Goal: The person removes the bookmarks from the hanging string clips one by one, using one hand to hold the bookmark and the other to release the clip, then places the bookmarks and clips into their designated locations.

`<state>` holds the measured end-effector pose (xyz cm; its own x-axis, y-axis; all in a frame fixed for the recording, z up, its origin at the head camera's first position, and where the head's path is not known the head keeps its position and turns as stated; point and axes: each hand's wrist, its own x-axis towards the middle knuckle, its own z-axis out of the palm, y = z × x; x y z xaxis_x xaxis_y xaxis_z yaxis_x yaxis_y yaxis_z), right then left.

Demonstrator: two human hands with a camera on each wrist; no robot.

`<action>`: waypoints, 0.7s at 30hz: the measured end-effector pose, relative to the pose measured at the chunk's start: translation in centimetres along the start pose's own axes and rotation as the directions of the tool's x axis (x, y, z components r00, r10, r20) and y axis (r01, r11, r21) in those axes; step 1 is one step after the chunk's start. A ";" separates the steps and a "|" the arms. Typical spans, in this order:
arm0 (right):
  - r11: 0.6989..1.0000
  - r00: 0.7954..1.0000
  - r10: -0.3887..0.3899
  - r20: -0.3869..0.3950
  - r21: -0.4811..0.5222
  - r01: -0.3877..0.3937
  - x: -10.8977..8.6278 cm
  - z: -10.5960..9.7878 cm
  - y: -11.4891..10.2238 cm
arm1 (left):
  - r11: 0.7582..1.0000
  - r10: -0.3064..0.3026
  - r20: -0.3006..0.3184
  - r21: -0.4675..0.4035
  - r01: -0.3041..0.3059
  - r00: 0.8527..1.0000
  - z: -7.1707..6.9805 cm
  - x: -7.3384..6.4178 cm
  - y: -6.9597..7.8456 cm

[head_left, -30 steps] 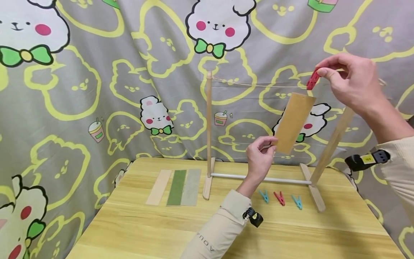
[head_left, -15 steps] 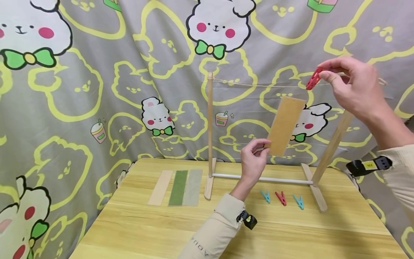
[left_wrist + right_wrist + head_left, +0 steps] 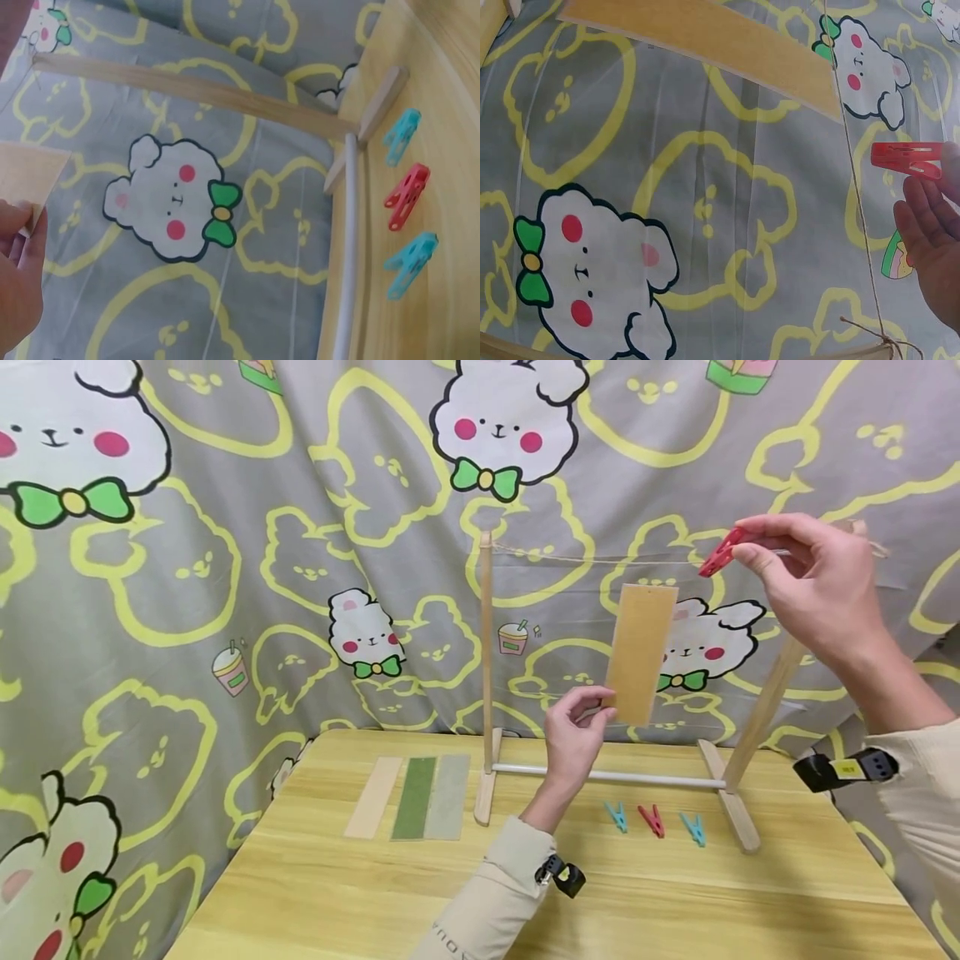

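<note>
My left hand (image 3: 576, 735) pinches the lower left edge of a tan rectangular card (image 3: 642, 652), held nearly upright. Its top edge, with a small hole, lies a little below the string (image 3: 585, 558) in the head view. Up to the right, my right hand (image 3: 825, 577) pinches a red clothespin (image 3: 722, 552) between thumb and fingers, its nose pointing down-left close to the string. In the right wrist view the clothespin (image 3: 907, 159) is beside the string (image 3: 859, 195), and the card (image 3: 705, 45) reaches toward the string. Part of the card shows at the left wrist view's edge.
A wooden stand with a left post (image 3: 486, 652), right post (image 3: 768, 710) and white crossbar (image 3: 645, 778) carries the string. Before it lie two blue clothespins (image 3: 617, 817) (image 3: 693, 829) and a red one (image 3: 651, 820). Pink (image 3: 373, 797), green (image 3: 413, 799) and grey (image 3: 447, 797) cards lie left.
The left hand has moved left with the tan card, which has turned from a rightward tilt to nearly upright. The right hand and its clothespin have dropped slightly, the clothespin tilting further over.
</note>
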<state>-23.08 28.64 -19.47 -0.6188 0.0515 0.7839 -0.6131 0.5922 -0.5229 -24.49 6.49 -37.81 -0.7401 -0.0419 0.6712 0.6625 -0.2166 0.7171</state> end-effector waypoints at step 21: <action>0.996 0.993 -0.020 -0.116 0.089 0.031 -3.8 0.4 0.7 | 0.997 -0.035 0.061 -0.067 0.039 0.997 -2.3 -0.7 0.1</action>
<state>-21.37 28.54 -22.90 -0.5450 0.1328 0.8279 -0.6728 0.5200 -0.5263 -24.17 4.23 -38.68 -0.7544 0.0257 0.6559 0.6238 -0.2829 0.7286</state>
